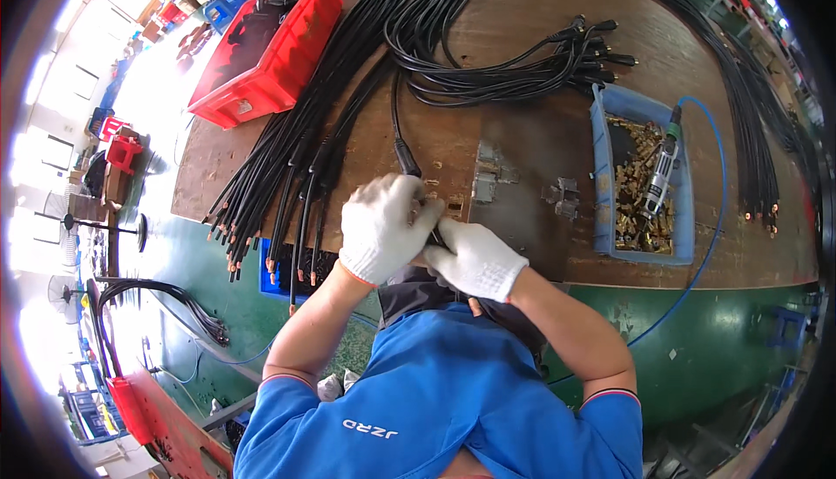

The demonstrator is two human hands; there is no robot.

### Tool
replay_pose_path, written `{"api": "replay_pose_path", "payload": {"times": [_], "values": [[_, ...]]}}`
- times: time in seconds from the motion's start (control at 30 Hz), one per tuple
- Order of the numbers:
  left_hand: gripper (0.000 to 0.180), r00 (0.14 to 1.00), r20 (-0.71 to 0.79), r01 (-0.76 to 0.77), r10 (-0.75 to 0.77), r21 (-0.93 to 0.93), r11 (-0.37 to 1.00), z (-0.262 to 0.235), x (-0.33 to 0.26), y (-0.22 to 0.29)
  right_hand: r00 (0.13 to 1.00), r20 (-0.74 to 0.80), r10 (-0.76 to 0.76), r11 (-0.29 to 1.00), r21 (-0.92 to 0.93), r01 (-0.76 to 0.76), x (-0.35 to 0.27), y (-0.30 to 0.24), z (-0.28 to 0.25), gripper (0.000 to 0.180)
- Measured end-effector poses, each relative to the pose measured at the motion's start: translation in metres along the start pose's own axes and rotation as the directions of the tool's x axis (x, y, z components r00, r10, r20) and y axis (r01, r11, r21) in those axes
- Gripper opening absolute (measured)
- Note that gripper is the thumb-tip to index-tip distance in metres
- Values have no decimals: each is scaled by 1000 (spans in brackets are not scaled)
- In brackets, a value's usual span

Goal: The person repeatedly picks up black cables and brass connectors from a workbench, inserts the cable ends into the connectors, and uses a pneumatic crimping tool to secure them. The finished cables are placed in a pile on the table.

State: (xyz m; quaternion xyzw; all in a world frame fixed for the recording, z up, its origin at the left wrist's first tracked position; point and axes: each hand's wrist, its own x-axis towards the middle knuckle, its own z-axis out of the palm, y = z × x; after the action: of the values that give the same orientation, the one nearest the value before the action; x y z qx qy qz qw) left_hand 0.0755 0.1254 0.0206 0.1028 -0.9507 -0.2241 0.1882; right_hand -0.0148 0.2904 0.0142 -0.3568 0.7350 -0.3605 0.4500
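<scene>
Both my hands wear white knitted gloves and meet at the table's near edge. My left hand (383, 222) is closed round a black cable, just below its thick black sleeve (406, 158). From that sleeve the cable runs up toward the large coil. Close beside it, my right hand (477, 261) is pinched on the same cable, a short dark stretch of which shows between the gloves. Beneath the right glove a copper end (475, 306) pokes out over my lap. The fingertips partly cover what they grip.
Black cables (296, 148) with bare copper ends lie left on the brown table (522, 9); coiled ones (488, 78) lie beyond. A red bin (287, 61) holds black parts. At right, a blue bin (601, 165) holds brass fittings and an air screwdriver (664, 170) with a blue hose (724, 174).
</scene>
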Motion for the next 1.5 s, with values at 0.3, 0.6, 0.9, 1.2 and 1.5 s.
{"api": "replay_pose_path", "payload": {"times": [0.3,0.6,0.9,1.2,1.5], "values": [[31,736,292,-586,610,-174,791,13,26,-20,991,-48,-122,898,-430,90,-13,27,-29,43],[21,814,257,-515,521,-96,852,-18,30,-41,889,-255,-381,761,-632,145,-37,43,-30,26],[24,795,377,-429,475,-204,880,-17,39,-19,783,-197,-590,528,-828,189,-11,43,-26,19],[21,804,527,-105,275,-328,939,-2,45,-23,698,-395,-597,559,-829,8,-70,44,-115,9],[35,823,481,-127,304,-365,922,16,51,-15,816,-573,-76,211,-809,-548,-95,96,-182,25]]}}
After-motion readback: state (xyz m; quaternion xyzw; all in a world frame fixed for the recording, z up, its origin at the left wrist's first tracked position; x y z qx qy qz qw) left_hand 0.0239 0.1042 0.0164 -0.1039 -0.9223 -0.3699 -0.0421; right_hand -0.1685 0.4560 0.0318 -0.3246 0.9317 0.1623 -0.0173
